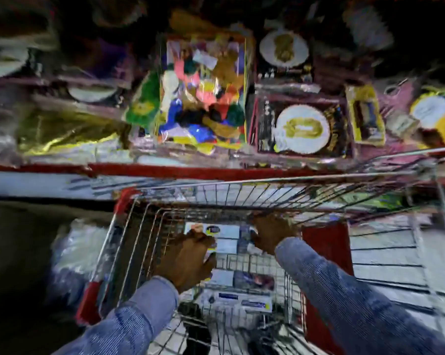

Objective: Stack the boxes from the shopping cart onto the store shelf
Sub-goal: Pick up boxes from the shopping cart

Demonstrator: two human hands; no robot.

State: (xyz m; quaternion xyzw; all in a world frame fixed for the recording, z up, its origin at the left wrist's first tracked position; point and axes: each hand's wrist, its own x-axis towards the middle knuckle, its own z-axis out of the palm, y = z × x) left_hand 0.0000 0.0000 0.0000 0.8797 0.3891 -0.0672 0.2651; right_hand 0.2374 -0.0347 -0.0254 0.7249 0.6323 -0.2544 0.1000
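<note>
Hands: left hand and right hand closing around a white box, lower centre, down inside the cart.
Risk: blurred grip; box could snag wire.
Shelf: crowded above.

The shopping cart stands before the store shelf, boxes lying inside it.

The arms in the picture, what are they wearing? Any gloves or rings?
Both arms wear long blue sleeves of a ribbed, denim-like cloth, the left sleeve and the right sleeve reaching to the wrists. The left hand and right hand are bare, with no gloves. The picture is too blurry to tell about rings.
</note>
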